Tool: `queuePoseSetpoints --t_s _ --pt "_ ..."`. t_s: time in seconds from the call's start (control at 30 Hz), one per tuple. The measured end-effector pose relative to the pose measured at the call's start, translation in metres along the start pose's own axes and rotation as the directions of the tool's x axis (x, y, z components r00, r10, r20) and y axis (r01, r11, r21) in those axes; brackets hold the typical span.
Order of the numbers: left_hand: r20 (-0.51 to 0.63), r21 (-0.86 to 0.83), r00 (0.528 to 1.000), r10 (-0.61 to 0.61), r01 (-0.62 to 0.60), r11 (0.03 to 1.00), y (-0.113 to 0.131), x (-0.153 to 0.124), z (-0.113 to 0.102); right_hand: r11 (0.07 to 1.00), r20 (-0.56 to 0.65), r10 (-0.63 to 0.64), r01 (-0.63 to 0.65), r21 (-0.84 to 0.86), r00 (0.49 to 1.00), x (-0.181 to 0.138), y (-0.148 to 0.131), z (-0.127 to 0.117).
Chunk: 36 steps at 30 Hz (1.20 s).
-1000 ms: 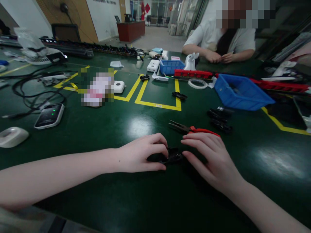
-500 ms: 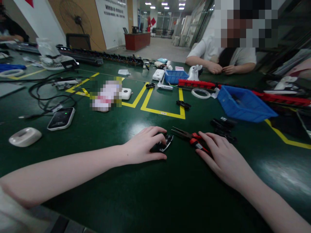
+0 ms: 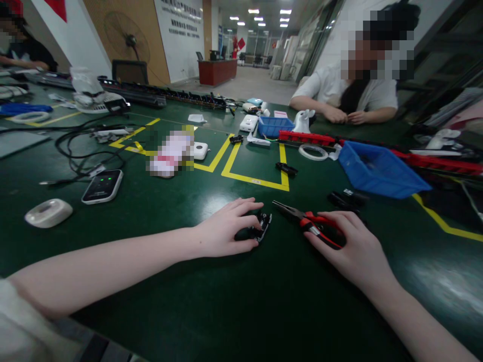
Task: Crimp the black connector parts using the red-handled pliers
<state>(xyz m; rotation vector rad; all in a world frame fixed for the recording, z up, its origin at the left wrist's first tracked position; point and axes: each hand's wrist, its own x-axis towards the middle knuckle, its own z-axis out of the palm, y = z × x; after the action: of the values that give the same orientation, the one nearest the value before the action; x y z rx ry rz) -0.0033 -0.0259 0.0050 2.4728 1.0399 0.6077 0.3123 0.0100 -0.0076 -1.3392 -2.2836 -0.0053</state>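
Note:
My left hand (image 3: 226,229) rests on the green table (image 3: 226,301), its fingers curled over a small black part (image 3: 255,230) that it holds down. To its right, my right hand (image 3: 349,249) wraps round the red handles of a pair of needle-nose pliers (image 3: 306,220). The plier jaws point left toward the black part, a short gap away from it. More small black parts (image 3: 345,198) lie just beyond my right hand.
A blue bin (image 3: 377,168) stands at the right, a smaller blue bin (image 3: 274,125) further back. Yellow tape lines (image 3: 256,179) mark the table. A tape roll (image 3: 313,152), a phone-like device (image 3: 102,186), a white puck (image 3: 49,212) and cables (image 3: 83,151) lie about. A person (image 3: 350,95) sits opposite.
My right hand left the black part and took hold of the red pliers. My left hand kept the part and shifted it slightly. The view tilted up.

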Motion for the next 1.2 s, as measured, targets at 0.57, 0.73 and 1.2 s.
queuePoseSetpoints --t_s 0.57,0.73,1.2 --pt "-0.076 0.070 0.992 -0.099 0.105 0.992 0.002 0.000 0.001 0.925 -0.107 -0.380 0.375 -0.060 0.919 -0.001 -0.002 -0.014" --pt "-0.071 0.080 0.992 -0.107 0.112 0.990 0.002 0.000 0.002 0.914 -0.114 -0.403 0.393 -0.104 0.908 -0.002 -0.004 -0.014" --pt "-0.073 0.064 0.992 -0.103 0.107 0.992 -0.001 0.000 0.003 0.875 -0.089 -0.471 0.452 -0.174 0.878 -0.005 -0.005 -0.011"
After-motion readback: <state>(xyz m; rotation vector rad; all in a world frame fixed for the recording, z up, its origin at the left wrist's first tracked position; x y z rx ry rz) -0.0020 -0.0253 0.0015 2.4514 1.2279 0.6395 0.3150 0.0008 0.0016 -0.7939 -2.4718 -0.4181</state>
